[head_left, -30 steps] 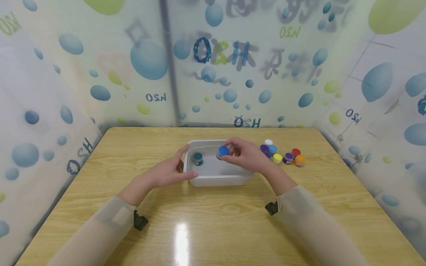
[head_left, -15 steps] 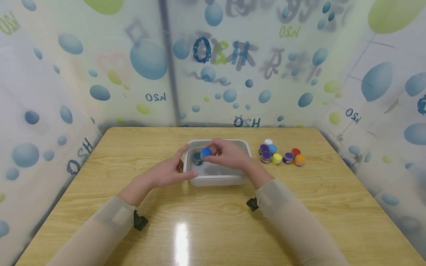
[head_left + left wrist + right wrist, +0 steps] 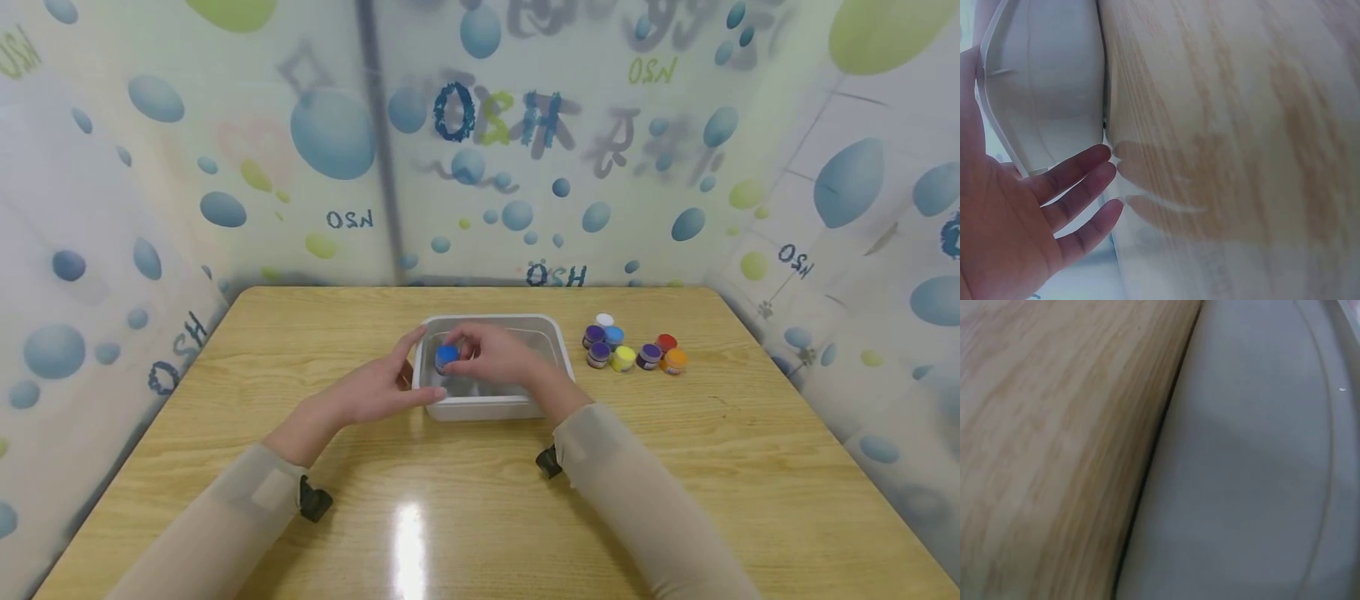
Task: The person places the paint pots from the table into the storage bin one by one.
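My right hand (image 3: 497, 360) pinches a small blue-lidded paint pot (image 3: 446, 357) inside the left end of a white plastic tub (image 3: 498, 408). The dark teal pot seen earlier at that end is hidden behind the blue one. Whether the blue pot touches anything below it I cannot tell. At the tub's left end, my left hand (image 3: 378, 390) rests with its thumb along the front rim and its fingers at the side. The left wrist view shows the left fingers (image 3: 1082, 194) extended beside the tub's outer wall (image 3: 1054, 94). Only tub wall (image 3: 1241, 456) and table fill the right wrist view.
Right of the tub several paint pots stand grouped on the wooden table (image 3: 420, 517): white (image 3: 604, 321), light blue (image 3: 613, 336), yellow (image 3: 623, 359), red (image 3: 666, 342), orange (image 3: 674, 361) and some purple ones (image 3: 649, 357). A patterned curtain (image 3: 480, 250) hangs behind the table.
My right hand has carried the blue pot leftward and down to the tub's left end, where it now covers the teal pot. The left hand has stayed put.
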Tool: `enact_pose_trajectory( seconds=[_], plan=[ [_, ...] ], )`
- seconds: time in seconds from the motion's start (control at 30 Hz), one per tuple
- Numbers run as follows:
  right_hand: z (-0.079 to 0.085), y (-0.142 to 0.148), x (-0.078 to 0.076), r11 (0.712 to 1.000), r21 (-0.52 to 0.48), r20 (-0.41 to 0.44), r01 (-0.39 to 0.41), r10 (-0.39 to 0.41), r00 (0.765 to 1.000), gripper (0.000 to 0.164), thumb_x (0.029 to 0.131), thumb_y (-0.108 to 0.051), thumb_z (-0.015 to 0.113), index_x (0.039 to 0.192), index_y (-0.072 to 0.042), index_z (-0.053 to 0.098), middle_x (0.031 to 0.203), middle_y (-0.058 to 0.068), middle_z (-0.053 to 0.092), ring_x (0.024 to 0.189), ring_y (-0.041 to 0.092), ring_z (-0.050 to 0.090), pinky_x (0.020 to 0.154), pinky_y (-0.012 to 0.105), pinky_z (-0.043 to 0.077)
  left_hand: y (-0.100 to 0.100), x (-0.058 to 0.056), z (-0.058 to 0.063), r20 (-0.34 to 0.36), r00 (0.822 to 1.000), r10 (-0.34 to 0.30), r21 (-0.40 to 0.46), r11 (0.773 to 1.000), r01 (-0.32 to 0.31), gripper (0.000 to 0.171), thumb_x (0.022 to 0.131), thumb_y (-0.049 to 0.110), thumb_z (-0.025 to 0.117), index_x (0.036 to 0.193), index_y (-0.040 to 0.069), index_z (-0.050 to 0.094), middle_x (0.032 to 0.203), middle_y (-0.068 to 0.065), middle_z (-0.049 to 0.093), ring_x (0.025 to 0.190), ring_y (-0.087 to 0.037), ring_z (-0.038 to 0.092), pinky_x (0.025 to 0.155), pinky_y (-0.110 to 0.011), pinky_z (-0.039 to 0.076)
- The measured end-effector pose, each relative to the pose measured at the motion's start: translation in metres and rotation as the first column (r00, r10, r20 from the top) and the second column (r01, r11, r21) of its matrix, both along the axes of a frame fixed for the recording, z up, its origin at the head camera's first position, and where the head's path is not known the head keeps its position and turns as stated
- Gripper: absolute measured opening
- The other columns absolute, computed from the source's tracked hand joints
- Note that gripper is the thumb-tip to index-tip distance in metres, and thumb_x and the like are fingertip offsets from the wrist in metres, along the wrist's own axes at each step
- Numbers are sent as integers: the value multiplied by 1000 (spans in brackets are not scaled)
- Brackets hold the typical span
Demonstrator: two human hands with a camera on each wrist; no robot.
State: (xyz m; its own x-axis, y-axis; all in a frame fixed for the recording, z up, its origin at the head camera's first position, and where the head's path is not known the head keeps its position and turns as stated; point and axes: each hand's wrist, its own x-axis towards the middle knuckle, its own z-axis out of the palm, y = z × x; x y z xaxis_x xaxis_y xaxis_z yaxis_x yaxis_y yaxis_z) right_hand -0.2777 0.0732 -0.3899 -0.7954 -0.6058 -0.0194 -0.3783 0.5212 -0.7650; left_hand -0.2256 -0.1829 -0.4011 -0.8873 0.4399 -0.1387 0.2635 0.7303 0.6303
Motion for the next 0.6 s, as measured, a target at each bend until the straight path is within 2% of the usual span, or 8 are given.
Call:
enact_pose_trajectory(
  seconds=[0.3,0.43,0.6],
  plan=[
    [-6,-1,-2,992,109,-16,-65,67,998,35,100,-25,83,131,-12,73,97,2,74,84,15,66,76,27,54,1,1,2,1,1000,5,-6,1000,-5,115,98,72,69,178,26,1,118,-8,72,100,-20,67,85,-38,56],
    [-8,-1,-3,988,134,9,-73,73,997,34,102,-22,81,133,-14,72,97,2,75,81,15,68,75,27,57,1,2,3,-1,1000,3,-7,1000,-3,116,98,72,69,178,25,0,119,-8,73,100,-19,68,87,-38,56],
    [-8,-1,-1,985,158,56,-68,60,997,34,104,-18,77,138,-17,71,95,2,76,74,17,72,74,30,60,3,2,4,4,1000,-5,-3,1000,5,116,99,72,69,178,24,0,117,-8,73,99,-19,68,83,-37,56]
  ],
)
